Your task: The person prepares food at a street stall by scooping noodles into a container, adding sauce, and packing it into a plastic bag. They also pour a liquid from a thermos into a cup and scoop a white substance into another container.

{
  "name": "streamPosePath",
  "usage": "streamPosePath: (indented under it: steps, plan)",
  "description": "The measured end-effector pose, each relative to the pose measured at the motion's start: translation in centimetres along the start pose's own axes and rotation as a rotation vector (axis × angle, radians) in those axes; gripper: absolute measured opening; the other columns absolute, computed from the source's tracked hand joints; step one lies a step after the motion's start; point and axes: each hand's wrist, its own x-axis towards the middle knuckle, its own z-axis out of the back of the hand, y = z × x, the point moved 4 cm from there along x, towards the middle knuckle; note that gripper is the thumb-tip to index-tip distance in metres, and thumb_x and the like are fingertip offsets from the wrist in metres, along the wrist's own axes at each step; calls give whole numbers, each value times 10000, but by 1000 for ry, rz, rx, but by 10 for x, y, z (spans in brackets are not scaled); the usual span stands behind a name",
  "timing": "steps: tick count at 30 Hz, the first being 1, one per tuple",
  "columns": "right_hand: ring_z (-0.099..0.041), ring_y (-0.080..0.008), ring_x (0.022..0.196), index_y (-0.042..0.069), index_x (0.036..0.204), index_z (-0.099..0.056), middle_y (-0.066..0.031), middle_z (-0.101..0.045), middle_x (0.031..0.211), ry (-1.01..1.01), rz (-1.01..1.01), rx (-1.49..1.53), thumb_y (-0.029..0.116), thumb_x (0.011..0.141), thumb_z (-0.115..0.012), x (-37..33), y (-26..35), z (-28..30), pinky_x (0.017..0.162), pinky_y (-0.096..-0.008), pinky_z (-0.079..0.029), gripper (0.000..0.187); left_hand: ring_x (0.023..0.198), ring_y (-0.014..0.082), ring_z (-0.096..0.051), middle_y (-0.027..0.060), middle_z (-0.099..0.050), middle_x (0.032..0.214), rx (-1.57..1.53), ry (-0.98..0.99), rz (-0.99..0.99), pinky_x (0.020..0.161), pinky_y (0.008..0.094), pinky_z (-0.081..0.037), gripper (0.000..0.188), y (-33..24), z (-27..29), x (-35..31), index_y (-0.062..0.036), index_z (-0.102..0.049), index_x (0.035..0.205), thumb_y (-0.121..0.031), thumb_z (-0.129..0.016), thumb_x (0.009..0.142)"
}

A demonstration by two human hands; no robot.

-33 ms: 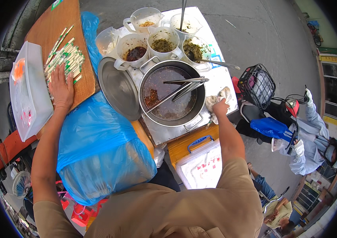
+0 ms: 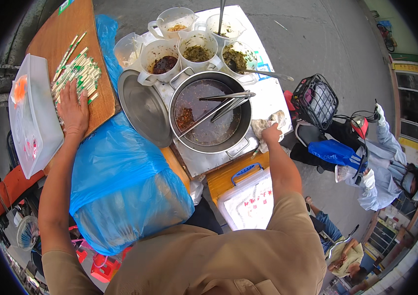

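Note:
My left hand [image 2: 74,114] lies flat, fingers spread, on a wooden board at the left. Its fingertips touch a loose pile of paper-wrapped chopsticks [image 2: 85,73] with green marks. My right hand [image 2: 271,132] is closed around a crumpled, stained pale cloth [image 2: 278,118] at the right edge of the metal-topped table [image 2: 263,93]. Between my arms stands a metal pot [image 2: 245,117] of brownish liquid with red chili flakes. Metal tongs [image 2: 229,104] rest across it. A round grey lid [image 2: 142,112] leans against the pot's left side.
Several plastic measuring jugs [image 2: 198,45] with condiments stand behind the pot, some with spoons. A translucent bin [image 2: 34,123] sits left of the chopsticks. A blue plastic bag [image 2: 125,182] covers a bulky load before me. At the right, a person [image 2: 381,162] is beside a two-wheeler with a basket [image 2: 315,102].
The view has shifted very slightly. Both hands keep their places on the chopsticks and the cloth.

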Motion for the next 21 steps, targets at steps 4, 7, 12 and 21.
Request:
streamPosePath:
  steps: [4, 7, 12, 21]
  plan:
    - [-555, -431, 1317, -36, 1446, -397, -331, -554, 1384, 197, -115, 2, 248, 817, -643, 22, -83, -13, 1087, -456, -465, 733, 1516, 366, -265, 90, -350, 1633, -64, -39, -31, 1185, 603, -167, 589, 2, -6, 5, -265, -362, 1586, -531, -403, 1062]
    - [-579, -404, 1295, -9, 1442, -455, -305, -559, 1389, 163, -116, -30, 282, 834, -641, 12, -75, 18, 1068, -461, -482, 700, 1509, 374, -277, 90, -344, 1635, -68, -51, -25, 1182, 612, -167, 603, 4, -6, 0, -260, -367, 1584, -550, -407, 1056]
    - [-606, -500, 1184, 82, 1449, -485, -346, -477, 1389, -146, 125, 9, 203, 858, -605, -38, -18, 55, 1011, -490, -514, 616, 1510, 371, -279, 85, -348, 1635, -61, -50, -17, 1171, 634, -183, 609, 9, -10, 2, -269, -370, 1582, -563, -411, 1050]
    - [-658, -475, 1002, 80, 1281, -640, -319, -619, 1198, 116, 471, 97, 194, 843, -612, -249, 62, -123, 883, -511, -550, 454, 1516, 368, -267, 94, -347, 1636, -29, -45, 8, 1151, 677, -195, 656, 15, -22, 4, -266, -380, 1577, -622, -390, 1027]
